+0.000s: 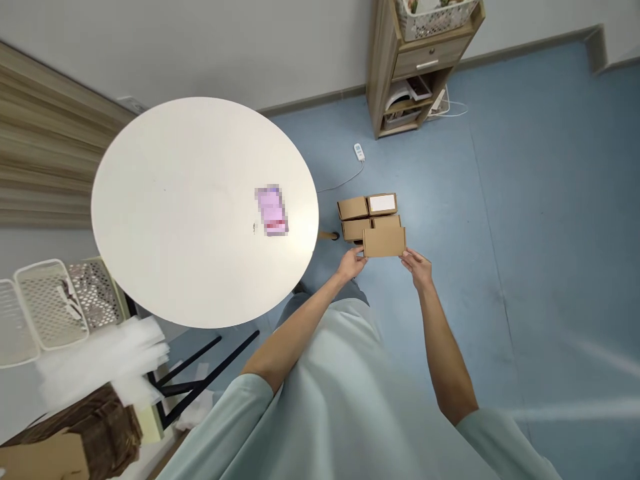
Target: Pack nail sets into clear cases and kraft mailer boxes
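Note:
A brown cardboard box [384, 243] is held level between my two hands. My left hand [353, 262] grips its left end, and my right hand [417, 265] grips its right end, fingers closed on the edges. Just beyond it sit several more cardboard boxes, among them a plain one [353, 208] at the back left and one with a white label [383, 203] at the back right. The held box partly covers the nearer boxes [356, 230]. Whether its underside touches them I cannot tell.
To my left stands a round white table [200, 213] with a blurred pink-purple item [273, 212] on it. A wooden cabinet [425, 67] stands against the wall. A white corded device [359, 152] lies on the blue floor [550, 200]. White baskets [50, 303] are at far left.

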A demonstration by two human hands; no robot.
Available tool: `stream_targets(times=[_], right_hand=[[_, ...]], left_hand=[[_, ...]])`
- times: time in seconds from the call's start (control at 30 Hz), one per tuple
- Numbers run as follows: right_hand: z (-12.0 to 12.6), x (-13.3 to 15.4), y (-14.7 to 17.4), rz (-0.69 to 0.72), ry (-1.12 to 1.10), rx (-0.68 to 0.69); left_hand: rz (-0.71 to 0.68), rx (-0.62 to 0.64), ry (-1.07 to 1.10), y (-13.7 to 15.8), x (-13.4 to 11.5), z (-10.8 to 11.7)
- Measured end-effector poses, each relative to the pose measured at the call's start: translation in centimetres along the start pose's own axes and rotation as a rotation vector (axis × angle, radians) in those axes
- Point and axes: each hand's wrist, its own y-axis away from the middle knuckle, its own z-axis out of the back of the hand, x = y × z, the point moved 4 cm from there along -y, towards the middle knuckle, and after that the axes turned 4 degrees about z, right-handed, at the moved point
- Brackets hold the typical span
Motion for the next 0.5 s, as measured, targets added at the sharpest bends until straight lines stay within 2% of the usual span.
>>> stream_targets(times=[0.17,0.27,0.4,0.5], right_hand=[[0.9,0.1,-4.4,0.007,0.016,-0.034],[1.4,-0.4,-7.3,0.010,0.032,-0.037],[1.5,-2.0,-11.6,0.007,0.054,-0.050],[1.2,-3.7,-15.1,0.012,0.103,-0.064]], left_hand=[[0.088,0.073,0.055,-4.5,-0.1,-2.3],[0.154,0.062,0.021,-7.7,0.5,-3.4],[0.196,0.042,-0.032,-11.2,1.9,-4.5],[0.186,0.025,-0.016,-12.5,3.5,-4.7]])
